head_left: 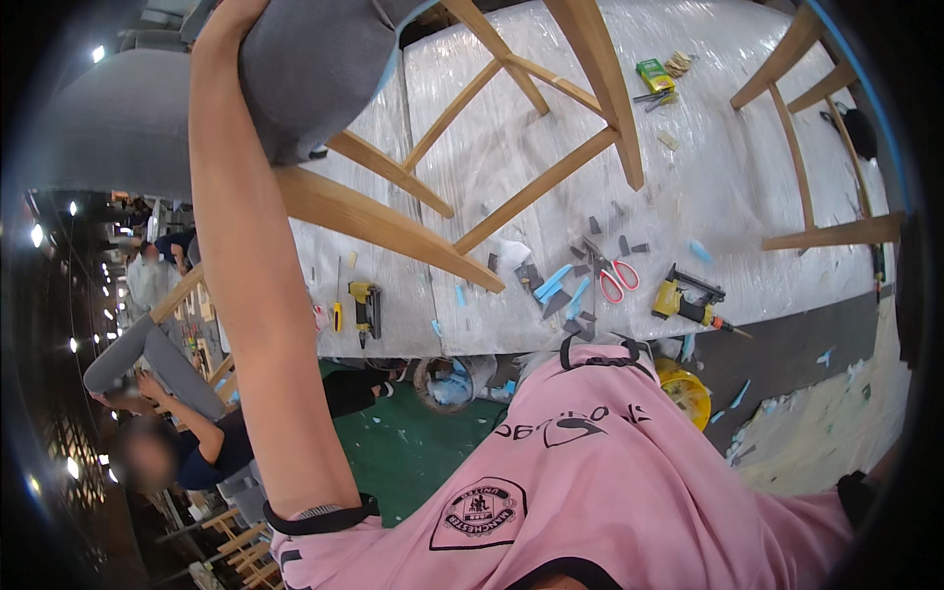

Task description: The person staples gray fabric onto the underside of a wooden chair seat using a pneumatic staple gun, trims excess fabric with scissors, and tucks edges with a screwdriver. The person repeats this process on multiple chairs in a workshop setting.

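My left arm reaches up along a grey upholstered chair [315,74] lying on its side on the worktable. Only the wrist and back part of my left hand [232,18] show, against the grey padding at the top edge; its fingers are hidden. The chair's wooden legs [393,226] and crossbars point toward me and to the right. My right hand is out of view, with just the dark sleeve edge at the lower right. Below the chair lie red-handled scissors [619,281] among dark and light-blue scraps [556,283].
Plastic film covers the worktable [708,177]. Two yellow-and-black staple guns [365,313] [685,299] rest near its front edge. A green-and-yellow box [654,75] sits farther back. Another wooden chair frame [801,162] stands right. A yellow bucket [683,391] is below; a co-worker [192,447] handles a grey chair at left.
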Motion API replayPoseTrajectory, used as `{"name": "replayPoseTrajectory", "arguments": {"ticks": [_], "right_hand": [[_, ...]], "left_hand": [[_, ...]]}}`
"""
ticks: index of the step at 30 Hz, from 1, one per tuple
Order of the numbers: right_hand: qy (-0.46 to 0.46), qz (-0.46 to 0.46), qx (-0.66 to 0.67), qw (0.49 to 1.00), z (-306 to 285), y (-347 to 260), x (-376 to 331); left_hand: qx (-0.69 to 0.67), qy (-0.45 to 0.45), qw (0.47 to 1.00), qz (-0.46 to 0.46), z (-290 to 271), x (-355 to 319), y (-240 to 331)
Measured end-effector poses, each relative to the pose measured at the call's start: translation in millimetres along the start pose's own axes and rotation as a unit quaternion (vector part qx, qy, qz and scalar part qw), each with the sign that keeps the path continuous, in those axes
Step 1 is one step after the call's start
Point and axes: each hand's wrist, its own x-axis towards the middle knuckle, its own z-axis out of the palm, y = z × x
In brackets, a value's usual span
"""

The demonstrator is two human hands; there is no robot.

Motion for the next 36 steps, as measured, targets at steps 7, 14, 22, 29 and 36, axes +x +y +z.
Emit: {"name": "replayPoseTrajectory", "arguments": {"ticks": [7,14,22,29,36], "right_hand": [[0.014,-0.033,0.009,0.999,10,24,8],[-0.21,-0.001,0.235,0.949,196,135,-34],[0.026,0.509,0.655,0.558,605,-6,-207],[0.089,0.513,0.589,0.618,662,-5,-230],[-0.046,0.757,0.562,0.33,619,-25,-324]], "left_hand": [[-0.031,0.039,0.998,-0.027,-12,-23,-10],[0.277,0.137,0.951,0.014,13,-44,51],[0.59,0.183,0.786,0.031,85,-74,57],[0.486,0.164,0.859,0.003,71,-46,77],[0.364,0.257,0.894,-0.047,51,67,45]]}}
